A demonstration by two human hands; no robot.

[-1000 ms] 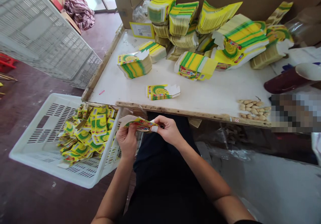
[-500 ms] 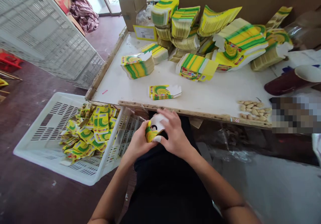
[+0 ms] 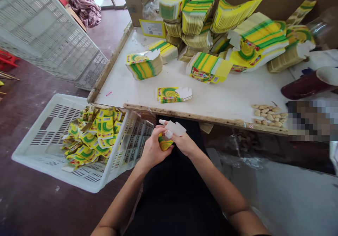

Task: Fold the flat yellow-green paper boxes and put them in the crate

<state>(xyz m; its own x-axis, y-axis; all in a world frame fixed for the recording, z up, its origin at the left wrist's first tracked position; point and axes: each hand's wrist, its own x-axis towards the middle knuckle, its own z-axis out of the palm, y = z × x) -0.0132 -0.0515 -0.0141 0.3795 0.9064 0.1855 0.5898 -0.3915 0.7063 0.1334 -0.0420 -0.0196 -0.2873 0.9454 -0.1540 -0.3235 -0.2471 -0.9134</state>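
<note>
A small yellow-and-green carton point(image 3: 165, 144) is held over my lap, just off the table's front edge, with white flaps point(image 3: 175, 127) standing up from it. My left hand point(image 3: 153, 150) is closed around its left side, thumb underneath. From the right, my right hand point(image 3: 184, 143) grips the flap end, its fingers partly hidden behind the white card. White coverings show on some of its fingertips. Close in front, a few flat folded cartons point(image 3: 173, 95) lie on the white table point(image 3: 132, 95).
At my left, a white plastic crate point(image 3: 55, 172) holds many yellow cartons point(image 3: 105, 126). Carton stacks point(image 3: 198, 14) line the table's back. Peanuts point(image 3: 269, 115) and a dark red cup point(image 3: 303, 85) are at the right. Another crate point(image 3: 47, 35) stands upper left.
My right hand has come down and turned over the carton, its fingers now behind the white flaps. The left hand still holds the carton, slightly further right.
</note>
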